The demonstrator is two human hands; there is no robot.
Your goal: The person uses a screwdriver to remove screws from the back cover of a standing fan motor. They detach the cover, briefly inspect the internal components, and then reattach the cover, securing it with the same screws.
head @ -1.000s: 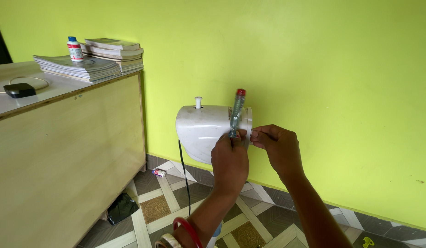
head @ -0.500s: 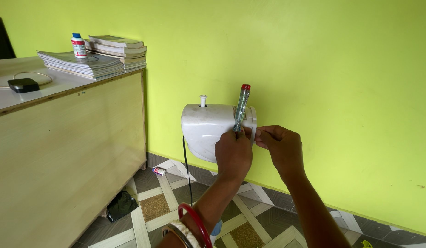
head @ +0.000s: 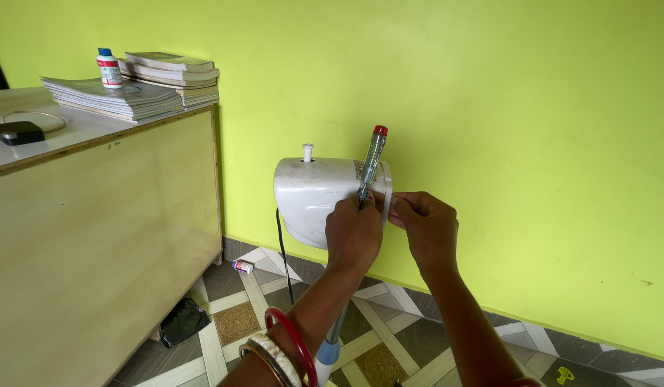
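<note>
Against the lime-green wall, centre of view: white fan motor housing (head: pixel 314 197) on a pole stand (head: pixel 333 337), a small white knob (head: pixel 308 151) standing upright on its top, a black cord (head: pixel 283 251) hanging down behind it. Left hand (head: pixel 353 233) at the right end of the housing, fingers closed around a tester screwdriver (head: pixel 370 163) (clear shaft handle, red cap uppermost, tilted slightly right); its tip is hidden behind the fingers. Left wrist carries red and pale bangles (head: pixel 285 351). Right hand (head: pixel 425 226) just beside the left, touching the housing's right edge, fingers pinched together on something too small to tell.

Left of view: pale wooden desk (head: pixel 95 236) bearing a stack of books (head: pixel 131 93), a small white bottle (head: pixel 108 68) with a blue cap, a black device (head: pixel 17 132). Patterned tile floor (head: pixel 239 322) below; a small red-and-white object (head: pixel 242 266) lies near the wall, a black bag (head: pixel 181 321) at the desk's foot.
</note>
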